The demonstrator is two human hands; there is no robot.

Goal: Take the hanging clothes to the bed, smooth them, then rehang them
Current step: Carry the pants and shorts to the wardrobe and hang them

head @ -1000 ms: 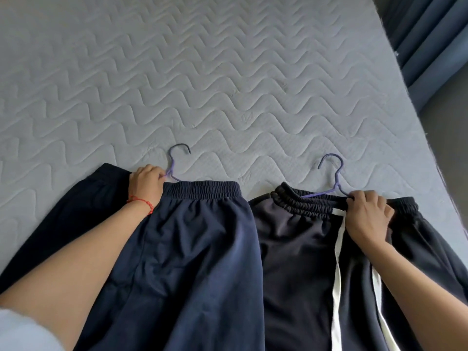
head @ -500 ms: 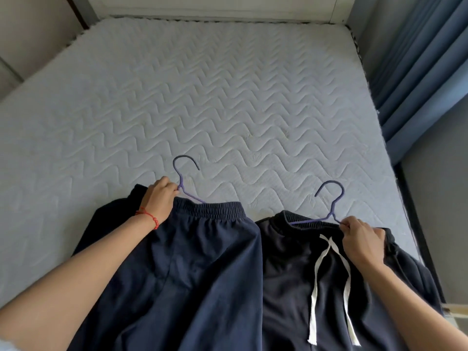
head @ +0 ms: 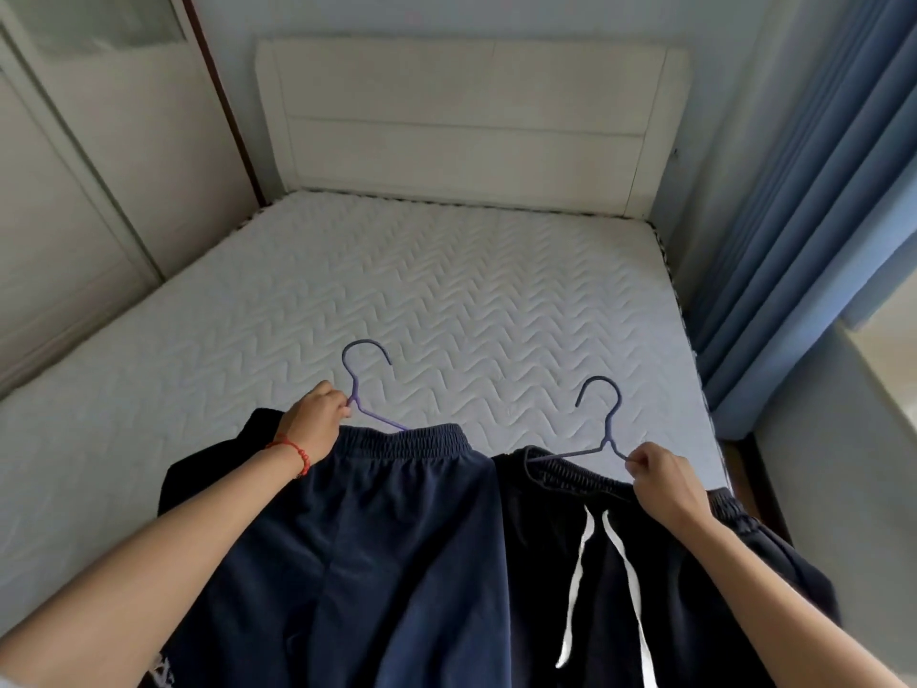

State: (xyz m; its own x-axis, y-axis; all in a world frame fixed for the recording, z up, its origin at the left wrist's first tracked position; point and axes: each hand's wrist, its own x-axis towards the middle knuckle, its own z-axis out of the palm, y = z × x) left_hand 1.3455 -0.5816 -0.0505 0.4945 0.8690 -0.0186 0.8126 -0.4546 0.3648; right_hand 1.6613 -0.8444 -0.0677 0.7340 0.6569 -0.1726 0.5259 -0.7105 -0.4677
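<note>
since a moment ago both garments have lifted higher off the mattress (head: 446,300). left hand (head: 310,424) grips the purple hanger (head: 360,384) carrying navy shorts (head: 377,538); right hand (head: 662,481) pinches the second hanger (head: 603,429) carrying black drawstring shorts (head: 556,538).

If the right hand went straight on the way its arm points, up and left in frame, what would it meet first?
Probably the neck of the purple hanger that the right hand already pinches by its arm; past that, the bare mattress. Depth is unclear.
</note>
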